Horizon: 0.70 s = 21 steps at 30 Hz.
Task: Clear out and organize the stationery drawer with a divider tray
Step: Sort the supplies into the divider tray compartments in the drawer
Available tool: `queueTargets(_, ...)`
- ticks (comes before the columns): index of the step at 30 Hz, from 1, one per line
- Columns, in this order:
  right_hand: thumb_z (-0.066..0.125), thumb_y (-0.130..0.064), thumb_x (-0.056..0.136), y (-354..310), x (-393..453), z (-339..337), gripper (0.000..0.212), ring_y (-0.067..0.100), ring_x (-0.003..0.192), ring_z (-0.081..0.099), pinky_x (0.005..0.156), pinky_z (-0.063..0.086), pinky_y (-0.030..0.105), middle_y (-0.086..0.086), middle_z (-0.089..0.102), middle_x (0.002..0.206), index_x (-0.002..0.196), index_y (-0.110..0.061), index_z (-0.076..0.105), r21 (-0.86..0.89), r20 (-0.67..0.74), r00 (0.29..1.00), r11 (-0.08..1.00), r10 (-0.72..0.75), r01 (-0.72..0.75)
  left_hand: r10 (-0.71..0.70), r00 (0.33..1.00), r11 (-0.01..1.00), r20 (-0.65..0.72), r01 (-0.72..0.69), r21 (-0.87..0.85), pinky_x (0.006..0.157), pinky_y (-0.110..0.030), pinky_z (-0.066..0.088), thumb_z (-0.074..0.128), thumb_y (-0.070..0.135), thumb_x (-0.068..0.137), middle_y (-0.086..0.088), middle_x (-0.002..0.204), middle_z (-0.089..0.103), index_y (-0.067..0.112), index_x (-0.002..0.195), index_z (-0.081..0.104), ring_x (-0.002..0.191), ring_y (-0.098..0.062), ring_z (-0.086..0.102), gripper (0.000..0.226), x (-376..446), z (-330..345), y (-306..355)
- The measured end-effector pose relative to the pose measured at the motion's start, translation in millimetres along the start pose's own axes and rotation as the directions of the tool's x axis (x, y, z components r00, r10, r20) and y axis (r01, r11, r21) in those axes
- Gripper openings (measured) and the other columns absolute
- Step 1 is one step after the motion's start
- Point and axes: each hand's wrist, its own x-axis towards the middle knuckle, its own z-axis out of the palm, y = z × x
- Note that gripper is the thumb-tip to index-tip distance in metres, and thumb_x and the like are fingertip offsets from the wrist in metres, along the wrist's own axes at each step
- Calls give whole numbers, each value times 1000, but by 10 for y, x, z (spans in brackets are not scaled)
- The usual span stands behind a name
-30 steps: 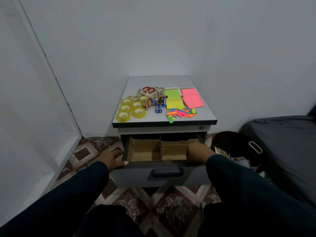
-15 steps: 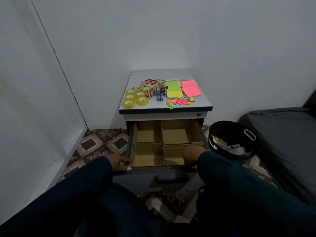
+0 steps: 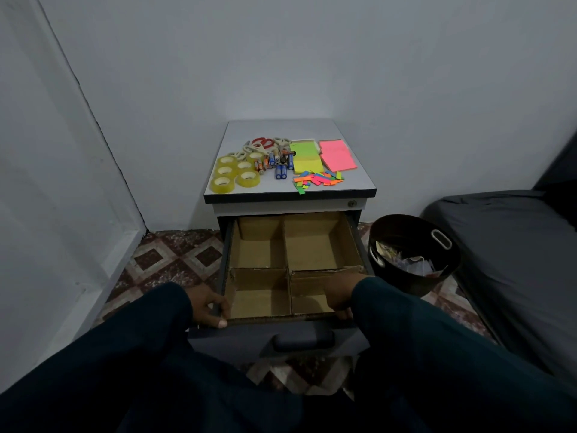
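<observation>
Drawer (image 3: 281, 337) of a small grey cabinet (image 3: 290, 200) stands pulled out, cardboard divider tray (image 3: 265, 257) sitting inside it, four compartments, all bare cardboard. Person in dark sleeves has both hands at the front of the drawer. Left hand (image 3: 207, 307) grips the front left corner, fingers curled over the drawer edge beside the tray wall, thumb on the outer face. Right hand (image 3: 338, 295) reaches into the near right compartment, fingers curled down against the front wall of the tray, thumb hooked at the drawer's front rim; exactly what the fingertips clamp, tray wall or drawer rim, cannot tell.

On the cabinet top: six yellowish tape rolls (image 3: 232, 173) clustered at left, scissors (image 3: 262, 143) with red and pale handles behind them, a pile of batteries (image 3: 276, 162) in the middle, green and yellow sticky notes (image 3: 306, 157) next to those, pink sticky notes (image 3: 337, 154) at right, loose coloured paper flags (image 3: 317, 179) scattered near the front edge.

Dark round bin (image 3: 412, 254) with a white handle slot stands on the patterned floor tiles just right of the drawer, crumpled paper inside. Dark mattress (image 3: 512, 260) further right.
</observation>
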Motion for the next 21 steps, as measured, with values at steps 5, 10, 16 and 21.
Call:
queueTargets(5,53,-1,90,21,115,-15,27,30,114,57,92,48,37,17,61,124,115,3,63,-11,103,995,1000,14,-13,-26,997,999,73,29,-42,69,-2,39,63,36,88,-7,124,59,19,119,59,103,-11,51,35,82,-32,-36)
queueTargets(10,52,4,90,55,266,-54,31,33,113,58,96,46,37,19,69,103,119,7,60,71,300,950,991,87,-113,-96,967,972,235,142,-188,94,-19,47,72,51,75,-3,135,49,33,136,45,117,-21,54,69,148,-143,-12)
queueTargets(16,51,1,90,79,412,-315,26,18,56,51,58,44,25,9,56,59,64,-2,56,172,174,981,978,88,-119,-145,965,968,217,184,-171,93,-35,52,69,41,82,-12,132,54,24,139,43,114,-31,57,65,221,-479,159)
queueTargets(21,50,-11,95,-24,547,-747,14,14,62,53,63,47,25,4,56,74,95,-3,62,182,-52,998,983,18,-8,-92,996,980,18,94,-177,89,-29,52,68,42,82,8,58,66,18,110,62,62,-7,63,37,306,-884,347)
